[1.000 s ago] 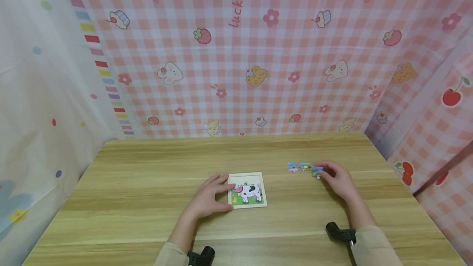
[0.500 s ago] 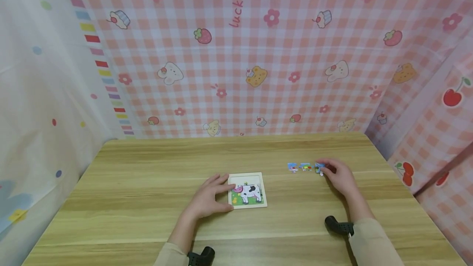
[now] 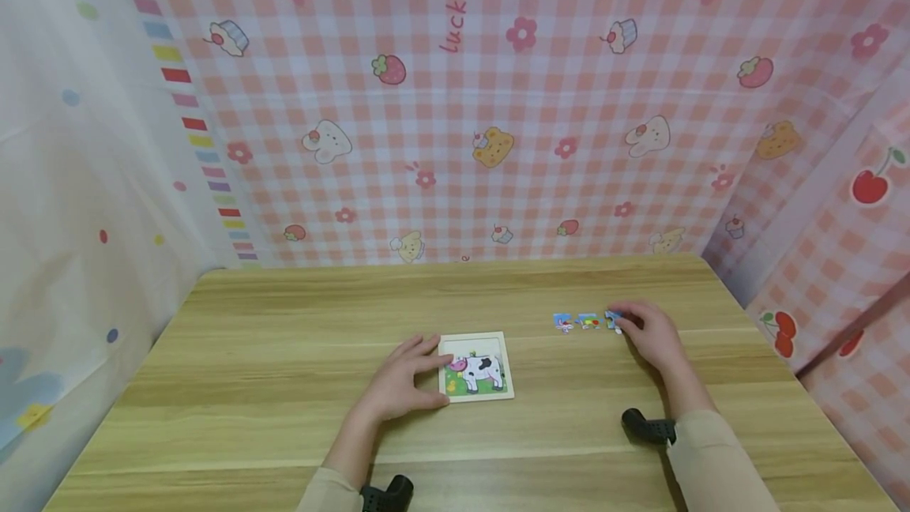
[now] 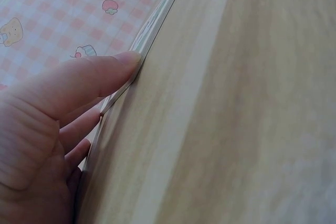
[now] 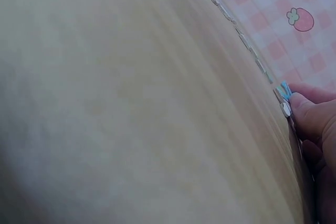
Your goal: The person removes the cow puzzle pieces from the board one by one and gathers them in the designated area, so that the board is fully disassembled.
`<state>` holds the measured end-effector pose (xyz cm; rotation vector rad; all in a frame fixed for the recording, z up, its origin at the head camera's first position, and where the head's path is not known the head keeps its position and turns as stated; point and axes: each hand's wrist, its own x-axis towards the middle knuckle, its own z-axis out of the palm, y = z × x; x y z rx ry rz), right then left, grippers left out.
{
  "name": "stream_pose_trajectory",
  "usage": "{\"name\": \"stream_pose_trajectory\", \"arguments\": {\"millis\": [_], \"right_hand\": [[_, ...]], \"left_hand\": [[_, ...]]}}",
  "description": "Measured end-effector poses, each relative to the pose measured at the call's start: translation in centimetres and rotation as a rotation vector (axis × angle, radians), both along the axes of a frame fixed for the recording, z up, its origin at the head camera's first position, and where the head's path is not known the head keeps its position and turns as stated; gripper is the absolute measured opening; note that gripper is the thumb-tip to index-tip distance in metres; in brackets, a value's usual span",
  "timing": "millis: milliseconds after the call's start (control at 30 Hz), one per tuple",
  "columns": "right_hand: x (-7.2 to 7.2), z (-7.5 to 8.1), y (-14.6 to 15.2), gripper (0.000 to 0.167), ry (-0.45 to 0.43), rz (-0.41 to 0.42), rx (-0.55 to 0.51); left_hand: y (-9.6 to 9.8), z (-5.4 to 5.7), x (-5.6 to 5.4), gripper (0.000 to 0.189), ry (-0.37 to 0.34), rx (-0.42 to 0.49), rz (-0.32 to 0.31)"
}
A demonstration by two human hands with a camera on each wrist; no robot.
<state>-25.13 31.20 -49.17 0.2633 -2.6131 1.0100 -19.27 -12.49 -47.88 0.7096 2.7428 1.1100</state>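
A small square puzzle board (image 3: 472,336) with a pale wooden rim lies on the table. A cow picture fills its lower part, and a whitish strip shows along the far side. My left hand (image 3: 400,382) rests on the board's left side, fingers spread; the left wrist view shows the thumb (image 4: 113,72) on the rim. To the right, my right hand (image 3: 652,336) pinches a blue jigsaw piece (image 3: 611,321) between thumb and fingers, low at the table. Two more jigsaw pieces, one with a pink-and-white figure (image 3: 563,323) and one with yellow and red (image 3: 589,321), lie left of it in a row.
The wooden table (image 3: 284,314) reaches back to a pink checked cloth (image 3: 455,204). Patterned cloths also hang at left and right. Black wrist camera mounts (image 3: 648,427) sit at both cuffs.
My right hand has moved slightly away from me and turned the blue jigsaw piece, lining it up with the other two. The left hand and the board have stayed put.
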Motion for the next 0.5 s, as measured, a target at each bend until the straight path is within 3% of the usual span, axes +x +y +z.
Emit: {"name": "stream_pose_trajectory", "arguments": {"millis": [500], "right_hand": [[-0.30, -0.12, 0.10, 0.018, 0.023, 0.009, 0.024]], "left_hand": [[-0.02, 0.03, 0.03, 0.063, 0.004, 0.002, -0.007]]}}
